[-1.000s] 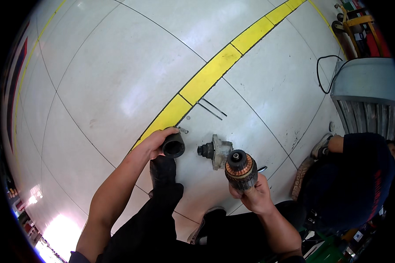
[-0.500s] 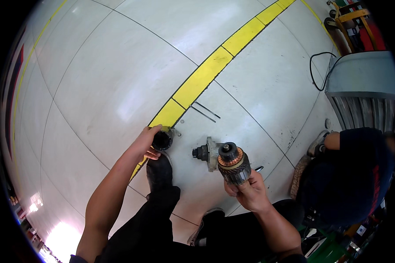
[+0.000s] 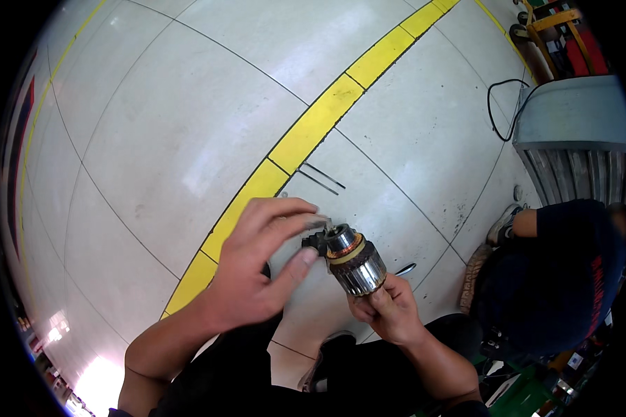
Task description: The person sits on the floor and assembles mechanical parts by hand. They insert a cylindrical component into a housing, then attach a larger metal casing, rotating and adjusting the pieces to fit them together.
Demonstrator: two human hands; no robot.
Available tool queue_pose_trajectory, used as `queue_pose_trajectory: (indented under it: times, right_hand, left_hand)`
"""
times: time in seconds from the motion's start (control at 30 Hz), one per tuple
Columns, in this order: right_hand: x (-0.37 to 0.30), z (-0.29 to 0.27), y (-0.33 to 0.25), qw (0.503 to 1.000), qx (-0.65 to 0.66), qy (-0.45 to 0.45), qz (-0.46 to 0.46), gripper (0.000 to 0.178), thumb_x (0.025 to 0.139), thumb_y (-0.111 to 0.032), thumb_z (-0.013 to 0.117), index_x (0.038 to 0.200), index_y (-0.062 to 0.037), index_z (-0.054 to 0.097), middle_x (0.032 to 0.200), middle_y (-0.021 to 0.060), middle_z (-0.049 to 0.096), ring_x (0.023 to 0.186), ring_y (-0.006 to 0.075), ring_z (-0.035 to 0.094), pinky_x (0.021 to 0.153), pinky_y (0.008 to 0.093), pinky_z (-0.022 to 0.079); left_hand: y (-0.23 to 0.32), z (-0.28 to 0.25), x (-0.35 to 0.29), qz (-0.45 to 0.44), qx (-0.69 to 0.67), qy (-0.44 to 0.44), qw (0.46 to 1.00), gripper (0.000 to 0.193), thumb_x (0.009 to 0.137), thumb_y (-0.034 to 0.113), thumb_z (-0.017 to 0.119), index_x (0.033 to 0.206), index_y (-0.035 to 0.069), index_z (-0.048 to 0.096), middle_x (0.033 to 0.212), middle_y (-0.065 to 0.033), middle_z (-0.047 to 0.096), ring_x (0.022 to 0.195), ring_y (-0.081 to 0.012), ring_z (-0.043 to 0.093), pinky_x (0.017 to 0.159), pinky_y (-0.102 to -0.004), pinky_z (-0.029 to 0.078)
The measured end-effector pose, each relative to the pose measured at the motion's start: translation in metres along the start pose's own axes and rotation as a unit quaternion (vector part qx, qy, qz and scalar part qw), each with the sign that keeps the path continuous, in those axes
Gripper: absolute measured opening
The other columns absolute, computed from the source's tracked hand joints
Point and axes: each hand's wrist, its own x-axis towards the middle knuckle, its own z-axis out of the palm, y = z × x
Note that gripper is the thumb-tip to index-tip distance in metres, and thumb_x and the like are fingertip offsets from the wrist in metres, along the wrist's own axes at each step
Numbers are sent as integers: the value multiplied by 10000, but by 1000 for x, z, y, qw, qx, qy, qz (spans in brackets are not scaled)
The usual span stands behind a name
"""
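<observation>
My right hand (image 3: 395,316) grips the lower end of a motor armature (image 3: 359,271), its copper and steel body tilted upward. My left hand (image 3: 250,257) reaches over from the left with thumb and fingers apart, fingertips close beside the armature's upper end; whether they touch it I cannot tell. Behind the armature, a black toothed gear (image 3: 313,242) shows in part; the pale housing around it is mostly hidden. Two thin dark rods (image 3: 325,176) lie side by side on the floor beyond my hands. The black cylindrical part near my shoe is now hidden.
A yellow stripe (image 3: 320,125) crosses the tiled floor. A shiny metal tool end (image 3: 406,270) pokes out beside my right hand. Another person in dark clothing (image 3: 570,271) is close on the right, near a grey metal unit (image 3: 570,118) and a black cable (image 3: 492,115).
My left hand has let go of the black cylindrical part and moved right and up to the armature's top. The armature in my right hand has shifted slightly left.
</observation>
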Motion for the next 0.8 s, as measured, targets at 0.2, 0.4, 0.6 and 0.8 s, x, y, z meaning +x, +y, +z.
queue_pose_trajectory:
  times: [0.2,0.4,0.6,0.8]
  right_hand:
    - [-15,16,-8,999,19,-33,-12,374,1143,-344,608,1188,27,614,867,42,548,686,120,421,618,306,356]
    - [-32,16,-11,998,40,-38,-18,362,1130,-296,638,1256,43,645,906,61,599,700,127,459,628,307,386]
    - [-39,18,-15,1000,-3,-14,-20,360,1110,-273,678,1256,56,672,964,73,662,764,121,542,659,293,435]
    - [-42,25,-25,996,-78,10,-36,362,1080,-249,720,1210,88,702,1052,109,754,891,147,683,772,307,538]
  left_hand:
    - [28,-12,9,-4,-53,-12,998,231,991,45,663,1187,-35,756,1193,-158,708,1056,-268,633,901,-369,523]
    - [32,-13,4,24,-87,-8,996,210,952,8,684,1134,-49,770,1141,-159,723,1040,-283,633,873,-389,522]
    - [33,-13,2,69,-107,1,992,245,906,27,738,1132,-63,769,1109,-181,736,1043,-321,646,883,-412,535]
    - [38,-15,2,74,-114,-1,991,256,884,48,771,1113,-65,768,1099,-188,740,1049,-325,654,892,-414,542]
